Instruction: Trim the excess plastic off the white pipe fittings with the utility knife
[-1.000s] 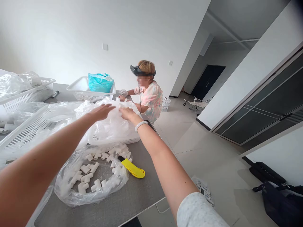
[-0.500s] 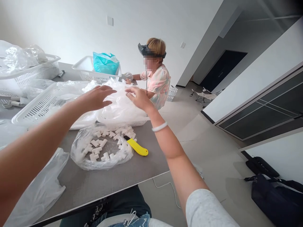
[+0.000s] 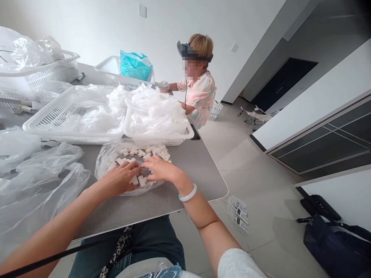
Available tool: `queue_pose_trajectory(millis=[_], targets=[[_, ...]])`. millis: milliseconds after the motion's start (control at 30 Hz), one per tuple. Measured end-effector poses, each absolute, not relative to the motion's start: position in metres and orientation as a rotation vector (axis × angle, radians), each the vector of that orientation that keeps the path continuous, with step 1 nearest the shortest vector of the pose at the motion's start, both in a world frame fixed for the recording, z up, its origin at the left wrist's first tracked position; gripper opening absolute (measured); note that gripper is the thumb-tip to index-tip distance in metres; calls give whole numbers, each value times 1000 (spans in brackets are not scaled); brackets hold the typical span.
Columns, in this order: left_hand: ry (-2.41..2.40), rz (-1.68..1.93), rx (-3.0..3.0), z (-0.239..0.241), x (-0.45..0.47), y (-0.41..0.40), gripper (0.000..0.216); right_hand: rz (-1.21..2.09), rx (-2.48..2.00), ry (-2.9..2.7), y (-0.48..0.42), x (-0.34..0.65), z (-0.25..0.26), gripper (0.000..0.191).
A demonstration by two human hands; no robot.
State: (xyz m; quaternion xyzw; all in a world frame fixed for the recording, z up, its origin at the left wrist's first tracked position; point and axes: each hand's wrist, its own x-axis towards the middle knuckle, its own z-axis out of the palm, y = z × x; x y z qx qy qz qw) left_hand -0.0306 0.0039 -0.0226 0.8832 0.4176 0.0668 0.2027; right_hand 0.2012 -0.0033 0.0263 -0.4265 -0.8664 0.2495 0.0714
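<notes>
White T-shaped pipe fittings (image 3: 142,180) lie scattered in a spread-out clear plastic bag (image 3: 102,159) near the table's front edge. My left hand (image 3: 123,178) is over the left part of the bag, fingers bent and apart, its tips among the fittings. From the right, my right hand (image 3: 160,168) reaches over the same pile with spread, curved fingers. Neither hand shows a fitting lifted in it. Behind my right hand only a speck of yellow shows from the yellow-handled knife; the rest is hidden.
Two white baskets (image 3: 59,135) with clear bags stand behind the pile. A basket with a blue bag (image 3: 136,65) is farther back. Loose plastic bags (image 3: 49,181) cover the table's left side. A co-worker (image 3: 199,88) wearing a headset is at the far end.
Both hands have come down from above the baskets onto the pile of fittings. The yellow-handled knife, in plain sight before, is now mostly covered by my right hand.
</notes>
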Motion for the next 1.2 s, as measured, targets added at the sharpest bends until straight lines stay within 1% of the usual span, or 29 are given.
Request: queue_pose_trajectory(millis=[33, 67, 100, 200, 300, 467, 600, 733, 833, 967, 1033, 1133, 1200], targets=[[1206, 192, 2477, -28, -32, 6, 40, 683, -1319, -2625, -5, 202, 24, 41], [1256, 221, 2479, -33, -33, 10, 38, 611, -1351, -2647, -6, 203, 22, 44], [1306, 268, 2468, -38, -33, 15, 32, 541, -1379, -2662, -6, 202, 20, 43], [1419, 450, 2391, -49, -30, 32, 15, 423, -1454, -2631, -2, 195, 18, 29], [1426, 549, 2347, -52, -27, 44, 16, 431, -1561, -2517, 5, 186, 21, 24], [1374, 721, 2239, -37, -30, 41, 41, 628, -1489, -2263, 7, 180, 19, 26], [1253, 922, 1856, -15, -29, 25, 58, 885, -1306, -1994, 3, 180, 6, 32], [1219, 995, 1615, 1, -23, 15, 57, 1157, -1210, -1794, -1, 177, -4, 34], [1200, 960, 1605, 7, -19, 11, 54, 1222, -1245, -1641, -2, 173, -7, 33], [1194, 930, 1663, 7, -18, 8, 57, 1249, -1292, -1594, -3, 171, -7, 30], [1238, 951, 1704, 3, -18, 7, 57, 1140, -1351, -1678, -4, 173, -4, 26], [1292, 985, 1779, -3, -20, 7, 52, 748, -1420, -1889, -6, 180, 4, 29], [1304, 1001, 1844, -4, -20, 8, 46, 512, -1368, -2059, -8, 183, 9, 35]])
